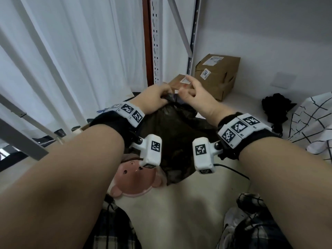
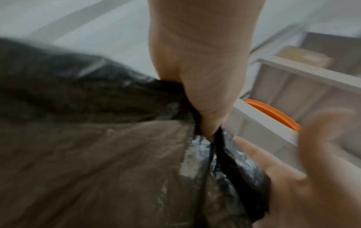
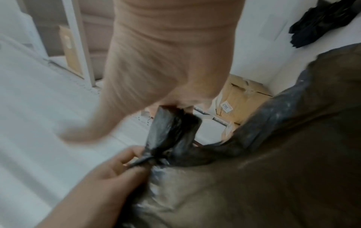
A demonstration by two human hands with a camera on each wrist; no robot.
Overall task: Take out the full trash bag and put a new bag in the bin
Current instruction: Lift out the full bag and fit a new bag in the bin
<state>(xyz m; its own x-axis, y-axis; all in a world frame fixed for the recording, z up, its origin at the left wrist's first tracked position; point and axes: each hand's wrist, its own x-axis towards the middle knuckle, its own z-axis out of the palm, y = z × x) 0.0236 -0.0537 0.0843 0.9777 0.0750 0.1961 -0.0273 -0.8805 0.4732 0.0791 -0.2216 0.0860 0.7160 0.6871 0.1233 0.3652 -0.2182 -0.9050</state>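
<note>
While both hands work at the gathered neck of one dark trash bag, the left hand has its fingers curled tight round a twisted strip of the plastic, as the left wrist view shows from beneath. The right hand pinches a second flap of the bag between thumb and lower fingers, while its index finger sticks up free; motion blur softens that hand in both wrist views. Between the two hands the plastic is bunched into a knot-like twist, and whether it is fully tied cannot be told. The bag itself is one, bulging and full, its brownish translucent body stretching back from the hands toward the person, between the two forearms. Each wrist carries one black band with white marker blocks, two bands in all.

Just under the near end of the bag lies one pink bear-faced lid, on a cream surface. Beyond the hands stand two brown cardboard parcels: a tall one with a label reading 1467, and a lower one beside it, partly hidden by the fingers. To the right one black heap of cloth lies on the white floor near a white sheet with black grid lines. White curtains hang at the left.
</note>
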